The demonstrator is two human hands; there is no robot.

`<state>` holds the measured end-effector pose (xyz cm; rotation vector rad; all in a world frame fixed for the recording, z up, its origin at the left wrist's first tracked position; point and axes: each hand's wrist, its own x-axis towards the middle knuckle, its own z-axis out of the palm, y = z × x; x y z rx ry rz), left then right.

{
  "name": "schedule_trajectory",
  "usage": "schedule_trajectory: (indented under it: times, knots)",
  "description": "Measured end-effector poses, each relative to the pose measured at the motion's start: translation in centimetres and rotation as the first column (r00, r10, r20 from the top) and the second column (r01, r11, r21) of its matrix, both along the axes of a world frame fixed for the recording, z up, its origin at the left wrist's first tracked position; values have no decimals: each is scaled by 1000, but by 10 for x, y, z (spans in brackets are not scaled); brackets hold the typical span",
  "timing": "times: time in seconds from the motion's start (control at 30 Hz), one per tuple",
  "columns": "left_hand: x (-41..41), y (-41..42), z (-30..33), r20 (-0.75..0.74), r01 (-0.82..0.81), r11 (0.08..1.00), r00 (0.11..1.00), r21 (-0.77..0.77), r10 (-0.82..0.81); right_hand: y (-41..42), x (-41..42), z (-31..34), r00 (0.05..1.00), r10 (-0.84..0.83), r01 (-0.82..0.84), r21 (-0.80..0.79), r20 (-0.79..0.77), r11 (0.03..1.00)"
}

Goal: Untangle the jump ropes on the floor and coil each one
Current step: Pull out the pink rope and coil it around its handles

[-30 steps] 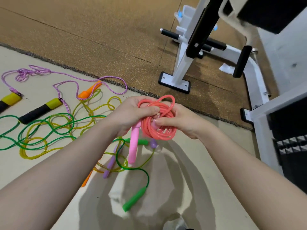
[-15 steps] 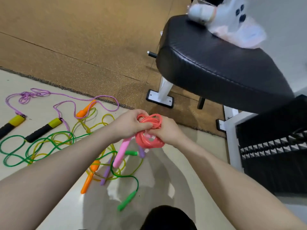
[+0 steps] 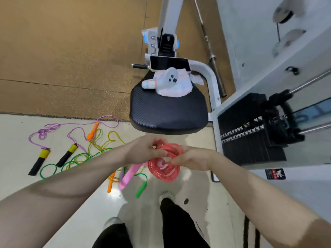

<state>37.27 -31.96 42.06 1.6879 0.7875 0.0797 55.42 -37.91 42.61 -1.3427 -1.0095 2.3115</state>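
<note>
Cream floor, both hands' fingers pinching coiled pink rope (image 3: 164, 169), pink handle (image 3: 129, 176) slanting down-left

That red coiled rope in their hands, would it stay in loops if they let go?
Probably not. The red rope looks like thin glossy plastic cord, so it may spring open; both the left hand and right hand pinch it. The dangling pink handle could tug loops loose.

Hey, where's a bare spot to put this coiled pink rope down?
The front half of the black seat is bare; a cloth and controller fill its back. The pale floor left of the purple rope is free too. It is crowded under the left hand, where green, yellow and orange ropes tangle.
</note>
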Motion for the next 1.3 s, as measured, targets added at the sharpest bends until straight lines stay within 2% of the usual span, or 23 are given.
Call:
schedule_trajectory:
  times: [0.1, 0.17, 0.27, 0.33, 0.47, 0.57, 0.63, 0.7, 0.8, 0.87, 0.9, 0.93, 1.0, 1.03, 1.07, 1.1, 1.13, 1.17, 1.2, 1.23, 1.3]
  knots:
    - [15, 9, 74, 16, 42, 996, 999, 78, -44, -12, 10, 61, 924, -342, 338, -53, -169, 940]
    - [28, 11, 121, 87, 91, 996, 992, 5, -91, -19, 14, 104, 844, -509, 505, -69, -171, 860]
    - [55, 2, 187, 187, 204, 978, 964, -52, -191, -37, 23, 157, 727, -672, 674, -37, -143, 737]
    - [76, -9, 223, 232, 281, 958, 937, -52, -262, -55, 27, 186, 649, -750, 756, 4, -131, 654]
    - [121, -43, 275, 236, 437, 898, 868, 56, -437, -106, 52, 229, 507, -849, 862, 102, -148, 497]
    - [159, -78, 299, 223, 527, 845, 816, 92, -533, -154, 84, 252, 471, -881, 863, 232, -46, 449]
    - [186, -104, 311, 236, 552, 825, 792, 119, -564, -188, 109, 258, 383, -923, 858, 352, 46, 373]
    - [215, -131, 321, 290, 577, 813, 767, 76, -572, -215, 136, 258, 238, -959, 837, 469, 155, 283]
    - [266, -169, 335, 361, 595, 804, 747, 11, -558, -257, 183, 260, -108, -944, 753, 646, 310, 126]
    - [302, -197, 345, 415, 605, 794, 738, -56, -532, -294, 209, 272, -315, -856, 653, 748, 409, 117]
    - [319, -211, 348, 434, 610, 790, 731, -69, -527, -312, 221, 280, -359, -829, 609, 781, 429, 140]
    - [335, -226, 352, 443, 617, 784, 722, -63, -532, -331, 235, 285, -358, -808, 574, 793, 469, 206]
    - [367, -255, 361, 452, 636, 771, 690, -6, -565, -360, 260, 299, -294, -755, 537, 755, 586, 377]
    - [382, -268, 367, 458, 646, 762, 665, 46, -590, -371, 273, 308, -287, -749, 538, 748, 597, 389]
    - [396, -280, 374, 463, 647, 755, 639, 107, -614, -382, 283, 319, -292, -776, 554, 761, 558, 339]
    - [410, -290, 382, 469, 643, 747, 615, 167, -634, -392, 292, 332, -294, -861, 597, 784, 415, 173]
    - [423, -301, 392, 470, 636, 737, 591, 228, -656, -402, 298, 349, -285, -930, 658, 753, 231, -14]
    - [434, -310, 401, 458, 629, 720, 568, 294, -683, -414, 305, 363, -273, -960, 700, 696, 55, -159]
    - [443, -321, 410, 436, 624, 696, 548, 355, -714, -426, 312, 375, -242, -968, 714, 664, -64, -222]
    - [451, -330, 419, 417, 625, 671, 528, 399, -740, -436, 316, 387, -203, -972, 698, 678, -120, -230]
    - [463, -347, 432, 418, 638, 640, 488, 429, -766, -451, 318, 406, -150, -985, 583, 797, -86, -158]
